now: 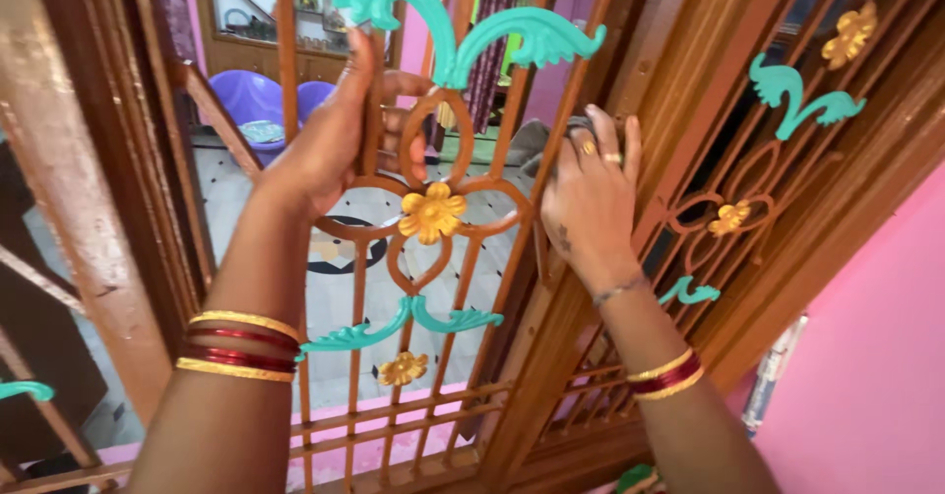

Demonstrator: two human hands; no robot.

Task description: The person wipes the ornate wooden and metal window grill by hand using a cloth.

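Observation:
A brown metal window grille (463, 287) fills the view, decorated with gold flowers (431, 213) and teal leaves (413, 317). My left hand (330, 135) is wrapped around an upright bar of the grille, fingers curled through to the far side. My right hand (589, 199) presses a grey cloth (536, 145) against the brown wooden frame post (551, 307) between the two grille panels. Both wrists wear gold and red bangles.
A second grille panel (748, 209) with the same ornaments stands at the right, beside a pink wall (866, 376). Through the bars I see a tiled floor (335, 287), purple tubs (251, 100) and a shelf unit behind. A worn wooden post (79, 209) rises at the left.

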